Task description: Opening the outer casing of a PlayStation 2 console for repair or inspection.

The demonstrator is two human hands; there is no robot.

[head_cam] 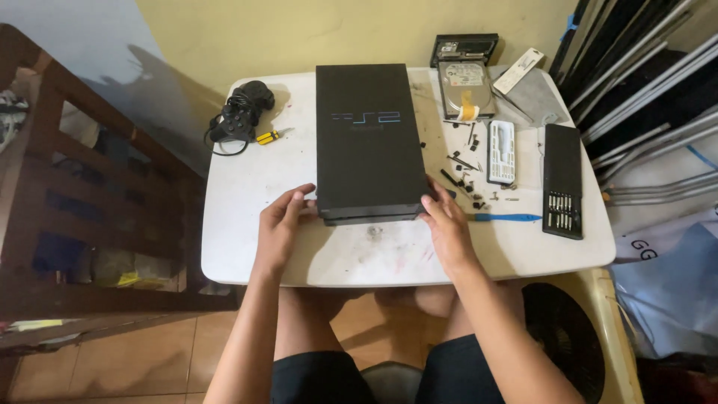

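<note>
On the white table point(247, 224), both hands (left hand point(283, 218), right hand point(446, 222)) gripping black console point(366, 138).

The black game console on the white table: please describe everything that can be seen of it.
The black game console is a flat rectangular box of matte plastic, lying flat in the middle of the white table, its long side running away from the person. Its top carries a small bluish emblem, and a ridged step shows along the near edge. The case looks closed. The left hand touches its near left corner and the right hand its near right corner. Loose screws lie to its right.
</note>
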